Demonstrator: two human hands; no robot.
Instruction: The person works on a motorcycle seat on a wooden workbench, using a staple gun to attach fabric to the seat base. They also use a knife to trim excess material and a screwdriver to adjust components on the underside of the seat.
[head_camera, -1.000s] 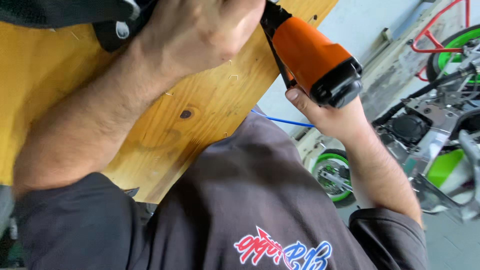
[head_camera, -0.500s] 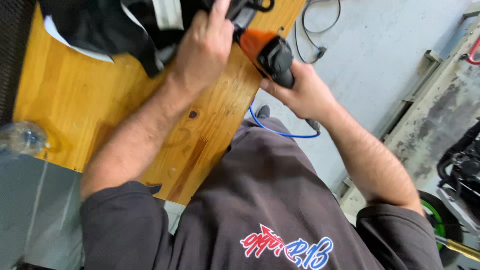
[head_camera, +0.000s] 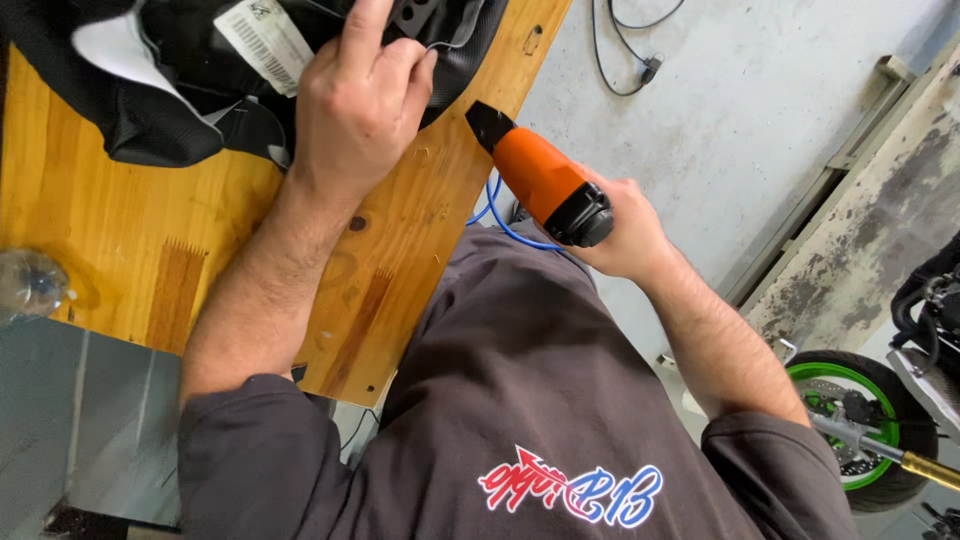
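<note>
Workshop with a grey concrete floor (head_camera: 760, 110); one wooden counter (head_camera: 120, 240) ran across the upper left of the view. Counted: one black seat cover (head_camera: 170, 110) lying on the counter, with one white label (head_camera: 268, 42) on its underside; one orange-and-black power tool (head_camera: 545, 180); one blue hose (head_camera: 505, 225) running down from the tool past the counter edge; one clear plastic bottle (head_camera: 30, 282) at the left edge of the counter; one black cable (head_camera: 625, 55) loose on the floor; one motorcycle wheel with a green rim (head_camera: 865, 425) at lower right.

Left hand (head_camera: 360, 100): curled, fingers bent over and pressing down on the edge of the seat cover, knuckles up. It held the fabric against the counter.

Right hand (head_camera: 625, 235): closed around the rear of the power tool, gripping it. The tool's black nose pointed toward the seat cover, just beside the counter edge and near the left hand, not touching the cover.

Compared with half a second earlier: the tool's nose had drawn back from the cover, where it had been close against the left hand. The left hand stayed on the cover. The view had shifted so that the green wheel came further into sight.
</note>
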